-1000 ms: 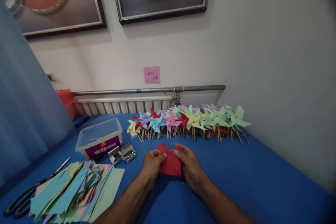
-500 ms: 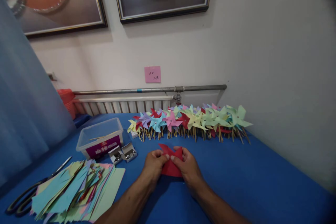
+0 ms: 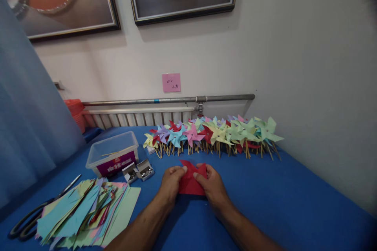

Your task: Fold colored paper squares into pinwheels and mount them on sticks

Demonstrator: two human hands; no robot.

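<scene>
A red sheet of paper [image 3: 192, 185], with its upper corners partly folded, is held between my two hands above the blue table. My left hand [image 3: 171, 182] pinches its left side, thumb on the near face. On the right side my right hand [image 3: 212, 182] grips the paper with thumb in front and fingers behind. Beyond the hands stand many finished paper pinwheels [image 3: 193, 135] on thin sticks. To the left lie two small open boxes [image 3: 145, 170] with shiny metal pins or fasteners inside.
A clear plastic tub [image 3: 113, 143] with a few sticks stands at the left. In front of it is a pile of coloured paper [image 3: 85, 215], partly over black-handled scissors [image 3: 26, 221]. A radiator [image 3: 138, 117] and pipe run along the wall behind; a blue curtain [image 3: 32, 106] hangs at left.
My left thumb has shifted outward from the middle of the red paper toward its left edge, and more of the paper's face shows. Both hands still hold it.
</scene>
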